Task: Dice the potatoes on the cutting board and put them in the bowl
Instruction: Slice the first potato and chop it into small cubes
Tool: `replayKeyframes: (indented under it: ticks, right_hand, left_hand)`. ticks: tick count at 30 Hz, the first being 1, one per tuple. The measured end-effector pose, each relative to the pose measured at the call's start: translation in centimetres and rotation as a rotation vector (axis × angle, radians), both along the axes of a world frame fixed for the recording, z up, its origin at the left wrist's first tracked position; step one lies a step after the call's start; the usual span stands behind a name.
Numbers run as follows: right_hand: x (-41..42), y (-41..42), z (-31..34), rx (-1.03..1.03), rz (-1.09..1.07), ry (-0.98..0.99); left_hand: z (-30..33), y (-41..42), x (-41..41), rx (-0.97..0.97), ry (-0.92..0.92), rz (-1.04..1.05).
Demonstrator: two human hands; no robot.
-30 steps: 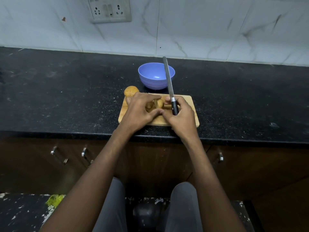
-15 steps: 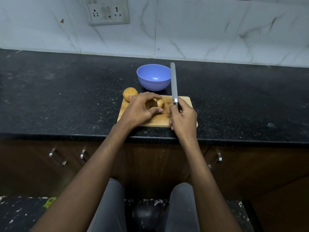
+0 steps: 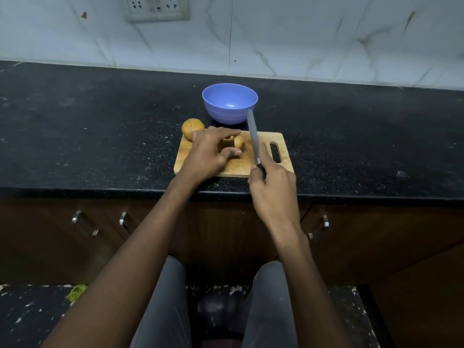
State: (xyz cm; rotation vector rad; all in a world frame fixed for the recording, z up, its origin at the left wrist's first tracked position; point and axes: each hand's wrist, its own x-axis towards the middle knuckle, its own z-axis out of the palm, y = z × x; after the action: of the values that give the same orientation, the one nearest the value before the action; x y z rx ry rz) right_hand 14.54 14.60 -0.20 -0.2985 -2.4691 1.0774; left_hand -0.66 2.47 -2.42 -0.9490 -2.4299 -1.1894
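Here the wooden cutting board [image 3: 266, 169] lies at the counter's [image 3: 100, 136] front edge, long axis left to right, handle slot to the right. The left hand [image 3: 208, 153] grips a potato piece [image 3: 237, 142] on the board with curled fingers and thumb. The right hand [image 3: 273, 187] grasps the handle of the knife [image 3: 253, 131]; the blade's long axis runs away from the person, tip aimed at the blue bowl [image 3: 229, 102] behind the board. A whole potato [image 3: 192, 126] rests at the board's far-left corner
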Motion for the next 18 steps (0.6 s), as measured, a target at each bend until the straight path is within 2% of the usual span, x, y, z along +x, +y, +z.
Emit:
replayKeyframes:
  ticks: [9, 18]
  right_hand:
    - [1.2, -1.9, 1.2, 0.206, 0.01, -0.136]
    - [1.1, -2.5, 1.5, 0.246, -0.002, -0.207]
  left_hand:
    - [0.1, 0.0, 0.2, -0.007, 0.024, 0.014]
    - [-0.1, 0.0, -0.1, -0.032, 0.039, 0.011]
